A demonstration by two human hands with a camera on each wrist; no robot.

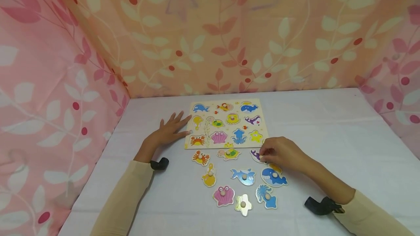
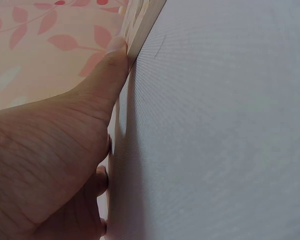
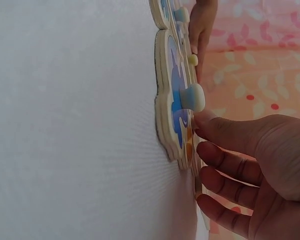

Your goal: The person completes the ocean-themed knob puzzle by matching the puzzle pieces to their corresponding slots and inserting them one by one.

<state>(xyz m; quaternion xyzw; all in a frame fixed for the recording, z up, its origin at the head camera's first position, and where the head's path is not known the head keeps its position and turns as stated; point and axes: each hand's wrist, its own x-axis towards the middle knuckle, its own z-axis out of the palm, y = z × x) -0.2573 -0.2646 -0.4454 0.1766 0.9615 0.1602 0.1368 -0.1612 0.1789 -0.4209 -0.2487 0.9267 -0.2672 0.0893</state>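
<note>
My left hand (image 1: 168,131) lies with spread fingers at the left edge of the wooden puzzle board (image 1: 224,126); in the left wrist view its thumb touches the board's side. With thumb and fingertips, my right hand (image 1: 283,152) pinches the knob of a purple whale puzzle piece (image 1: 255,155) just below the board's lower right corner. Part of that piece is hidden by the fingers. Right below this hand sits a blue whale piece (image 1: 269,177) with an orange top. A turtle piece (image 1: 233,154) and a crab piece (image 1: 198,158) lie along the board's front edge.
Nearer on the white tabletop (image 1: 328,130) lie more knobbed pieces: a seahorse (image 1: 208,180), a blue fish-shaped piece (image 1: 249,179), a pink shell (image 1: 227,199), a star (image 1: 247,209) and a squid (image 1: 271,203). Patterned cloth (image 1: 210,46) hangs behind and at both sides.
</note>
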